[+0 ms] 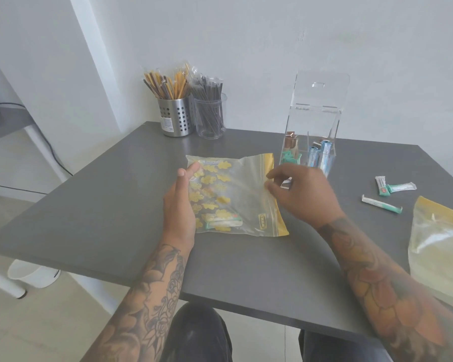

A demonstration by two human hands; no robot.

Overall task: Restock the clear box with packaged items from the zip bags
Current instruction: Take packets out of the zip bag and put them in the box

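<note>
A clear zip bag (236, 194) with yellow flower print and a yellow zip strip lies flat on the grey table (102, 205). One or two green-ended packets (221, 222) sit inside near its lower edge. My left hand (179, 205) rests on the bag's left side with straight fingers. My right hand (298, 192) pinches the yellow zip edge at the bag's right. Behind it stands the clear box (310, 142), lid raised, with green, brown and blue packets in its compartments.
Three loose green-and-white packets (387, 194) lie on the table at the right. A second zip bag (439, 244) lies at the right edge. A steel holder (177, 117) and a clear cup (211, 118) full of wrapped sticks stand at the back.
</note>
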